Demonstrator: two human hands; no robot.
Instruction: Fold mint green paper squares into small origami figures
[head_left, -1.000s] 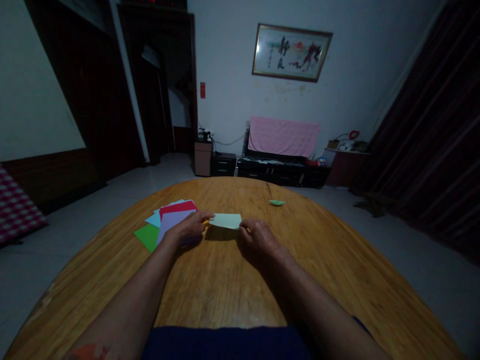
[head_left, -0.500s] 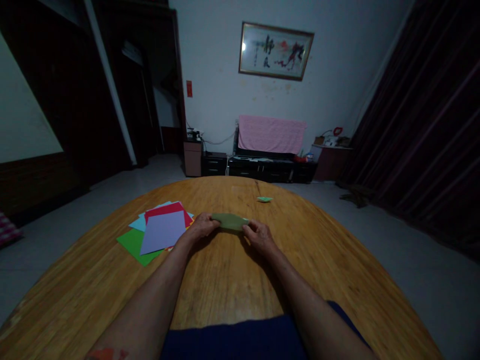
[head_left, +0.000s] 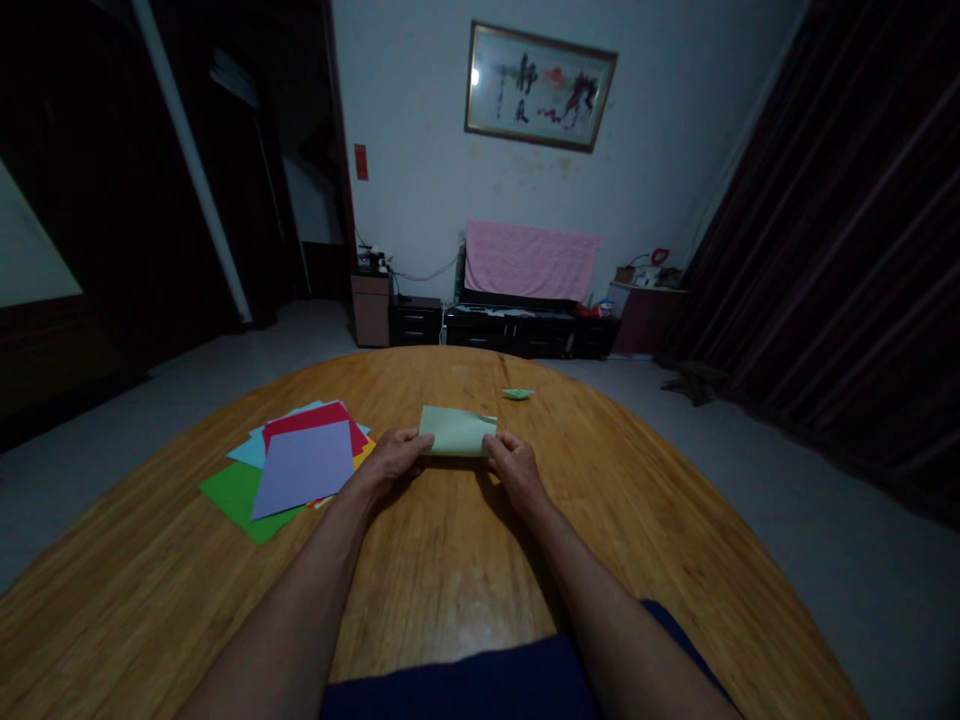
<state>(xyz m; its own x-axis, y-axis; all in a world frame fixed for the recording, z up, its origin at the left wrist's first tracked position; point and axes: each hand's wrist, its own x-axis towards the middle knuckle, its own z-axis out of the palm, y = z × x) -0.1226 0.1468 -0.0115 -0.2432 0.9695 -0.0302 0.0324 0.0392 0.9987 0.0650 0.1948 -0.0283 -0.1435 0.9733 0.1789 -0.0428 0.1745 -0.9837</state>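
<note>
A pale green paper [head_left: 456, 432], which looks folded into a wide rectangle, is held up over the middle of the round wooden table [head_left: 450, 590]. My left hand [head_left: 396, 455] pinches its left end, thumb on the near face. On the right end, the thumb and fingers of my right hand [head_left: 515, 465] are closed in the same way. Just beyond the paper, to the right, lies a small folded green paper piece [head_left: 518, 394]. It touches neither hand.
Left of my left hand lie loose coloured sheets: a purple sheet [head_left: 304, 468] on top, a red sheet [head_left: 319, 420], a green sheet [head_left: 247, 500], light blue and yellow ones. Past the table stands a black cabinet [head_left: 510, 332] with a pink cloth [head_left: 529, 260] above it.
The held paper has turned so that its broad, lighter face shows instead of a narrow darker one. Both hands still hold its ends. The whole view has shifted slightly.
</note>
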